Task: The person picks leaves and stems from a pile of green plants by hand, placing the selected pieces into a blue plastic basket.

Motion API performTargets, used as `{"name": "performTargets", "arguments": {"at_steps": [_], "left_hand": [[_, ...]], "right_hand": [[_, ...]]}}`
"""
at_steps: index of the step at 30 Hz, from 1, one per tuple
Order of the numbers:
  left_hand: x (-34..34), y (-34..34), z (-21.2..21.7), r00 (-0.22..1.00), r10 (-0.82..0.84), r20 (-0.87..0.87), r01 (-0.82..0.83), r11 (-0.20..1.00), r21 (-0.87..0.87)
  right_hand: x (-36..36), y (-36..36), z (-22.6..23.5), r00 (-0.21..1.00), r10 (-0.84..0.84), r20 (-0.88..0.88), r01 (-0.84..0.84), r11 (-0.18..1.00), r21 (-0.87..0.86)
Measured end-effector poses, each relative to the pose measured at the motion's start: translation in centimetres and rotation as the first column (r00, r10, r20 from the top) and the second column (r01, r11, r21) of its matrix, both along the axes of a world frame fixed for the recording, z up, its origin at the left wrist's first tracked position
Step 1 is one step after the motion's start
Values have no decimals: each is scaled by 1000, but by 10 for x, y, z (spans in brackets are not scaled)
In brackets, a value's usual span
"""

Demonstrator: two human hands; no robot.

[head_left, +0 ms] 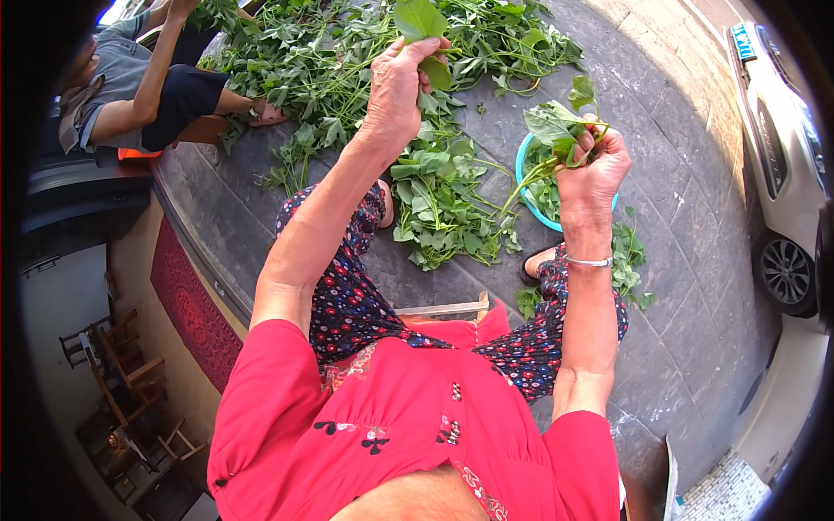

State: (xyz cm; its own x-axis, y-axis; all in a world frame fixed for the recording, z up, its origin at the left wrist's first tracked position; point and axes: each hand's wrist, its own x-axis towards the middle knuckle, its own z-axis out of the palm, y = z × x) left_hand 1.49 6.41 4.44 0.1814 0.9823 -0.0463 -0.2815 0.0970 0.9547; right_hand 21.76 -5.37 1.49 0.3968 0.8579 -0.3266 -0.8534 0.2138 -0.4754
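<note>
Raised at the top middle, my left hand (395,91) is closed on a broad green leaf (420,21), its fingers pinching it near the stalk. My right hand (598,167) is held over the right side, fingers wrapped round a small bunch of leafy stems (551,127). The stem ends hang down to the left from that hand. Below it stands a round basin with a turquoise rim (520,167), partly hidden by the hand and stems, with green leaves inside. A heap of leafy greens (443,208) lies on the ground between my feet.
A larger spread of leafy vines (326,74) covers the ground ahead. Another person (143,95) sits at the far left, one hand among greens. Loose leaves (627,256) lie beside my right leg. A white car (782,165) stands right; a red patterned mat (193,304) lies left.
</note>
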Motion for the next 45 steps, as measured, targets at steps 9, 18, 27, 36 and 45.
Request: {"name": "performTargets", "arguments": {"at_steps": [9, 18, 27, 36, 45], "left_hand": [[16, -11, -18, 957, -267, -111, 252, 958, -137], [95, -41, -94, 709, -586, -391, 552, 807, -209], [200, -53, -173, 430, -577, -694, 799, 601, -4], [89, -53, -235, 496, -530, -687, 518, 816, -256], [83, -143, -83, 987, -84, -140, 117, 961, 251]], "right_hand": [[13, -18, 18, 995, -44, -93, 51, 996, 79], [40, -38, 37, 958, -217, 187, 159, 947, 280], [55, -58, 57, 909, -361, 209, 314, 922, 227], [107, -84, 54, 785, -455, 421, 320, 879, 354], [51, -57, 40, 749, -436, 498, 350, 900, 261]]}}
